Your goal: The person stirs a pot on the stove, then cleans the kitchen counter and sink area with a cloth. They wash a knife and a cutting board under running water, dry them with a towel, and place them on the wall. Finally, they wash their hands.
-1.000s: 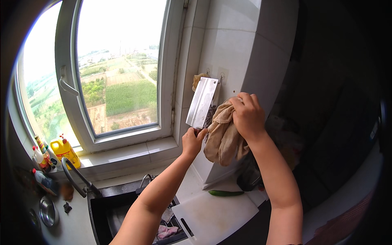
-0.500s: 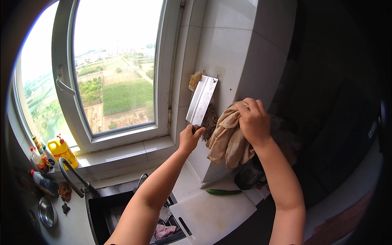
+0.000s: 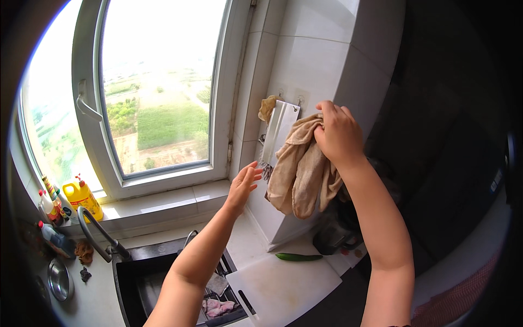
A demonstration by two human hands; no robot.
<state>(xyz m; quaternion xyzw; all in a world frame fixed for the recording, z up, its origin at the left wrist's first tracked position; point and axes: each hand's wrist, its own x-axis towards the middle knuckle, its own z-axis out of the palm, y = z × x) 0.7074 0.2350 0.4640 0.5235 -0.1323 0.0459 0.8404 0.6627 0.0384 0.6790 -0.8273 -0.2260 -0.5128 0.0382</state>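
A bunched beige cloth [image 3: 298, 169] hangs in folds from my right hand [image 3: 339, 133], whose fingers are closed round its top near the tiled wall corner. A cleaver [image 3: 282, 128] with a broad shiny blade hangs on the wall by a hole in its corner, below a hook [image 3: 299, 100]. The cloth covers the lower part of the cleaver, so its handle is hidden. My left hand [image 3: 243, 187] is in the air left of the cloth, with fingers apart and nothing in them. A tan rag [image 3: 267, 108] hangs beside the cleaver.
A white cutting board [image 3: 286, 286] lies right of the black sink [image 3: 128, 289], with a green cucumber [image 3: 298, 256] at its far edge. A curved faucet [image 3: 90, 231], a yellow jug [image 3: 84, 201] and a metal bowl [image 3: 60, 279] stand left. The window [image 3: 158, 98] is behind.
My left hand has let go of the cleaver's handle and drawn back a little, its fingers opening. The cleaver stays on the wall. My right hand has brought the cloth slightly higher, across the cleaver's lower part.
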